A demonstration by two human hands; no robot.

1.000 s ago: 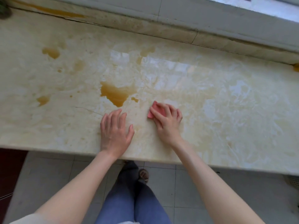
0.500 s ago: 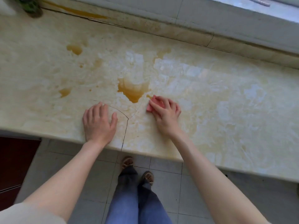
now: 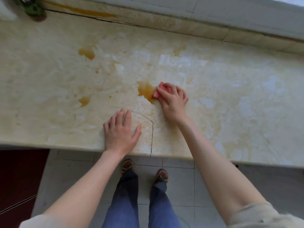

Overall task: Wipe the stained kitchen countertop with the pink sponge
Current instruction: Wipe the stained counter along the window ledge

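The cream marble countertop (image 3: 230, 96) carries several brown-orange stains. The largest stain (image 3: 145, 90) lies at the centre. My right hand (image 3: 172, 101) presses the pink sponge (image 3: 158, 92) flat against the right edge of that stain; my fingers cover most of the sponge. My left hand (image 3: 120, 132) rests flat on the counter near the front edge, fingers apart, holding nothing. Smaller stains sit to the left (image 3: 84, 100) and further back (image 3: 87, 53).
A thin crack (image 3: 152, 137) runs from the counter's front edge up and curves left past my left hand. A green object (image 3: 32, 7) stands at the back left corner. A raised ledge (image 3: 213, 22) bounds the back. Tiled floor and my feet lie below.
My right hand has slid the sponge up and left onto the edge of the big stain. The view has shifted right, and my left hand stays flat near the front edge.
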